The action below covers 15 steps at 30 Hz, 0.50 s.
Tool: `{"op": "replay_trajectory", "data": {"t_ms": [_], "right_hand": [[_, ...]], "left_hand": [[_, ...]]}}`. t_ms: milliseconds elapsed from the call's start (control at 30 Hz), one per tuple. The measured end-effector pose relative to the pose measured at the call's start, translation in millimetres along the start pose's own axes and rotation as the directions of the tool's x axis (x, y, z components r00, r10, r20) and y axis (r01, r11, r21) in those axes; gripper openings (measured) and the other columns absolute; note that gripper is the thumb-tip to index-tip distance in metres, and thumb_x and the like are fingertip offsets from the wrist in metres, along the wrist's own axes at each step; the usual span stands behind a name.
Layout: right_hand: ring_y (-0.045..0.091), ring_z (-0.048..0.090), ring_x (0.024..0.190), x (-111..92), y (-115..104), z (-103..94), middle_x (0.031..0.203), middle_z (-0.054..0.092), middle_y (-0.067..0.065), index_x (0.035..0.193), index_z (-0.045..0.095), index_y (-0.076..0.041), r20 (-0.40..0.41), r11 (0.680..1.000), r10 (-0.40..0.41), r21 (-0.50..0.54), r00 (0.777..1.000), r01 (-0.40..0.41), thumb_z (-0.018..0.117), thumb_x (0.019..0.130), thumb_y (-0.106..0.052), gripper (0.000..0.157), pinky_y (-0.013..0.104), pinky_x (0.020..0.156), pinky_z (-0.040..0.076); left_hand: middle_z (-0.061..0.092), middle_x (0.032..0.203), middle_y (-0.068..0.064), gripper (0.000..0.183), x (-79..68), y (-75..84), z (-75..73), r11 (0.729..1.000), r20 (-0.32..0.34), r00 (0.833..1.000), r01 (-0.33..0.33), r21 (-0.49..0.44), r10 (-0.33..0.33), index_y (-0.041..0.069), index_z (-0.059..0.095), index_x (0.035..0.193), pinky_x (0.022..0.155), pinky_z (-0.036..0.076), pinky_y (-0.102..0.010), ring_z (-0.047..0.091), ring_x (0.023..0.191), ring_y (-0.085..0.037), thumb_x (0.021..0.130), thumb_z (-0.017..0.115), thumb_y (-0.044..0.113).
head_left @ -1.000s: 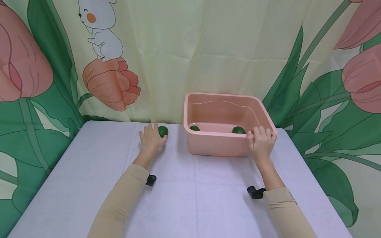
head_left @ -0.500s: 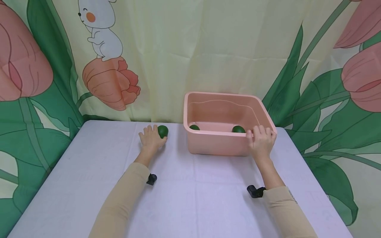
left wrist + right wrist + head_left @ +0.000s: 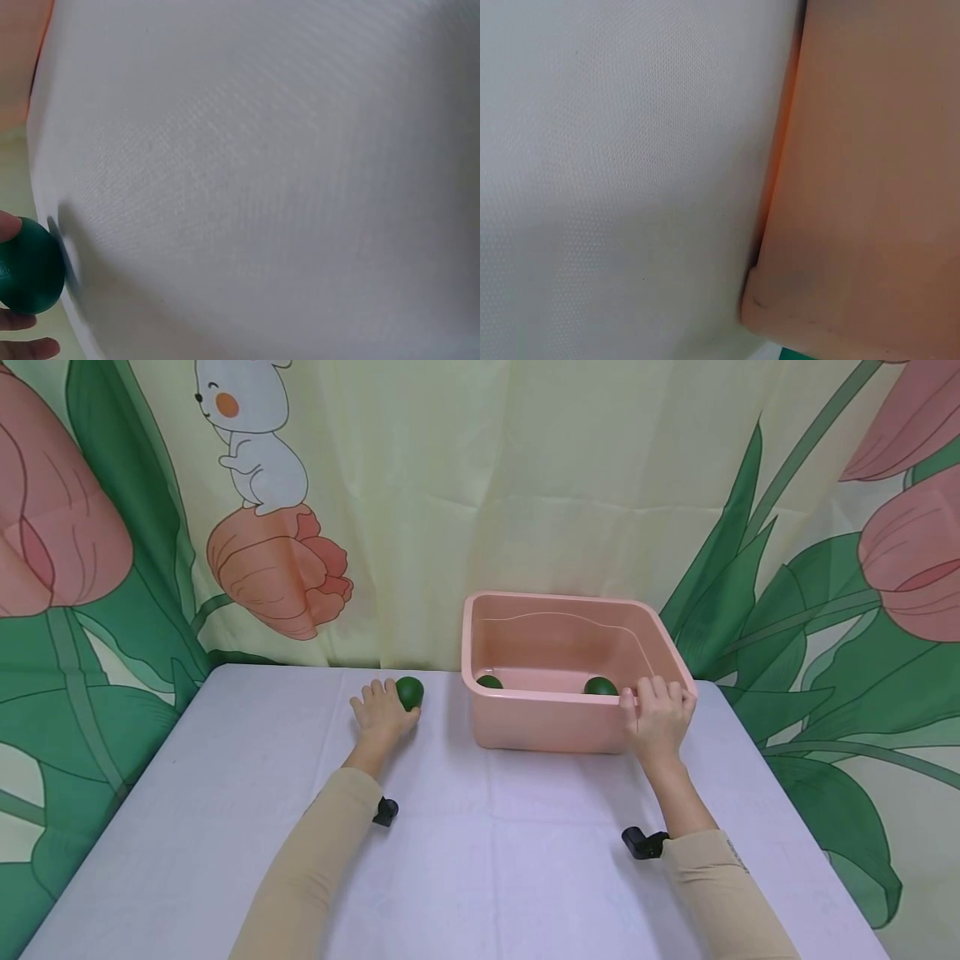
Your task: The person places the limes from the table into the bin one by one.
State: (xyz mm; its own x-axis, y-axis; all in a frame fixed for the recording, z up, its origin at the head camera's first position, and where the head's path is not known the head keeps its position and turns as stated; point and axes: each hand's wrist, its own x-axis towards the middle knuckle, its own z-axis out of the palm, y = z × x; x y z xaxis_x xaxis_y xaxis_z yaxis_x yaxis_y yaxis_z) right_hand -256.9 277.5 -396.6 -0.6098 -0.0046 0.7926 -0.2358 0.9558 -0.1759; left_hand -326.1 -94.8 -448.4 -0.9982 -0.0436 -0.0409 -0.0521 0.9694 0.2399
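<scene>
In the head view my left hand (image 3: 381,717) grips a smooth, dark green ball (image 3: 409,693) near the table's back edge, left of the bin. The left wrist view shows the same green ball (image 3: 31,268) between thumb and fingers, with its shadow on the cloth beside it. My right hand (image 3: 658,718) holds the front rim of a pink plastic bin (image 3: 551,723) near its right corner. Inside the bin lie two more green balls, one at the left (image 3: 490,682) and another at the right (image 3: 600,686), both partly hidden by the front wall. The right hand's fingers are outside the right wrist view.
A white cloth covers the table (image 3: 480,860). Directly behind it hangs a curtain (image 3: 405,527) printed with tulips and a white animal. Small black wrist cameras (image 3: 643,843) stick out inward from both forearms. The bin stands at the back right of the table.
The left forearm and its wrist camera have shifted slightly to the right, while the ball stays nearly in place in the hand. The right hand and the bin have not visibly moved.
</scene>
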Motion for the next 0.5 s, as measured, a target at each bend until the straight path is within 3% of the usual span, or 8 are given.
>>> {"op": "replay_trajectory", "data": {"t_ms": [500], "right_hand": [[0.038,0.042,0.078,1.0,-0.8,-0.5,0.077,0.052,0.02,0.077,0.051,0.001,-0.012,1.0,-0.006,-0.004,1.0,0.006,0.035,0.087,-0.031,0.037,0.054,0.079,0.025]], "left_hand": [[0.042,0.115,-0.023,0.067,-0.6,-1.9,6.5,1.0,-0.006,1.0,0.013,-0.009,-0.013,-0.003,0.038,0.125,0.089,0.029,-0.056,0.038,0.109,-0.038,0.08,0.054,0.044]]}}
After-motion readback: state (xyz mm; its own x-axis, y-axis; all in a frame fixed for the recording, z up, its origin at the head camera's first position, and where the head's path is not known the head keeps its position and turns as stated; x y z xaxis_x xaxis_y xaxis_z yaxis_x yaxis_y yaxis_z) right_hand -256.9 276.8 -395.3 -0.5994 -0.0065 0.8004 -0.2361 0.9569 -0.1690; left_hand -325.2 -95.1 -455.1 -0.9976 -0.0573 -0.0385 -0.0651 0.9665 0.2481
